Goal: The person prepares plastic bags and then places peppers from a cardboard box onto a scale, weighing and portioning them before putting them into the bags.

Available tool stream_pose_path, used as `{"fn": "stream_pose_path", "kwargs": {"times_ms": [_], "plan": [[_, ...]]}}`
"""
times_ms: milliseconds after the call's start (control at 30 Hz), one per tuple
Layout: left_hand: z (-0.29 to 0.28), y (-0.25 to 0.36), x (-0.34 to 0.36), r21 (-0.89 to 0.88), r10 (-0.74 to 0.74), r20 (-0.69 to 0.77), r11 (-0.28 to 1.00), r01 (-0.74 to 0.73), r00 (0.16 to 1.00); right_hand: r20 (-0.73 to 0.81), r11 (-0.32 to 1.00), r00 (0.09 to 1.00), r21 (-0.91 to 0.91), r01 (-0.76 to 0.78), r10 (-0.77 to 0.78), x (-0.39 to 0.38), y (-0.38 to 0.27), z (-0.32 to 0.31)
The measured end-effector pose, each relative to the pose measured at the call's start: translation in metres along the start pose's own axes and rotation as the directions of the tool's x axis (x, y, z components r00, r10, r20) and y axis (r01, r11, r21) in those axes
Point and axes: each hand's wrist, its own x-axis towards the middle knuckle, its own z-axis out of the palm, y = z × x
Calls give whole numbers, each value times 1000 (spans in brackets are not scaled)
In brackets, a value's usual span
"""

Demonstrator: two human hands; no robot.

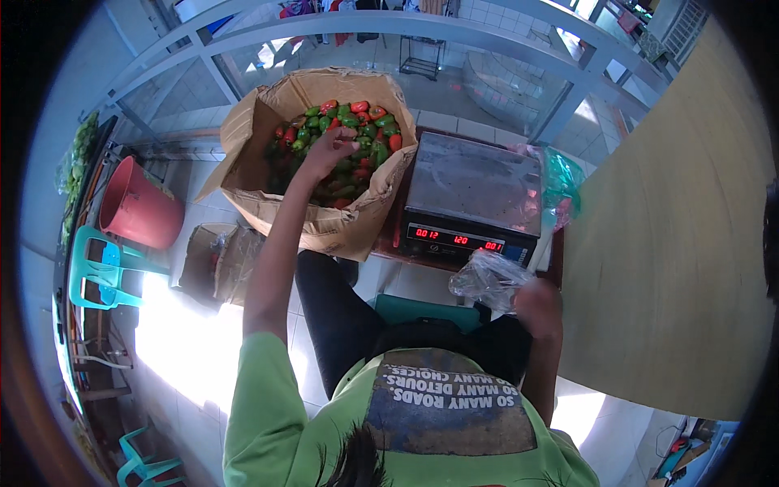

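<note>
Over a large open cardboard box (235, 170) is my left hand (329, 152), just above the red and green peppers (377, 130) heaped inside. Its fingers are apart and I see nothing held in them. My right hand (540, 308), smeared by motion, grips a clear plastic bag (487, 280) beside the front of a weighing scale (471, 183). The bag partly covers the scale's lower right front, where a red lit display (458, 239) shows. What the bag contains, if anything, I cannot make out.
A green plastic bag (561, 187) lies right of the scale. A wooden panel (673, 243) stands along my right. To the left are a red bucket (142, 203), a turquoise chair (101, 268) and a smaller cardboard box (219, 264). A metal railing (487, 36) runs behind.
</note>
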Motion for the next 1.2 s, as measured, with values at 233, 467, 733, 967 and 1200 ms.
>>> {"fn": "stream_pose_path", "kwargs": {"times_ms": [233,467,733,967,1200], "plan": [[22,-105,34,538,-431,320,815,213,844,-18,999,1000,-48,18,-19,5,7,10],[28,-68,8,474,-594,379,783,402,710,-45,998,997,-19,57,-58,7,15,6],[31,-75,18,333,-706,511,689,644,491,36,997,996,4,76,-76,11,17,6],[20,-62,24,514,-774,558,605,608,299,-54,996,997,68,50,-47,4,17,12],[11,-144,36,706,-772,560,634,315,300,-13,994,998,81,67,-67,15,15,14]]}}
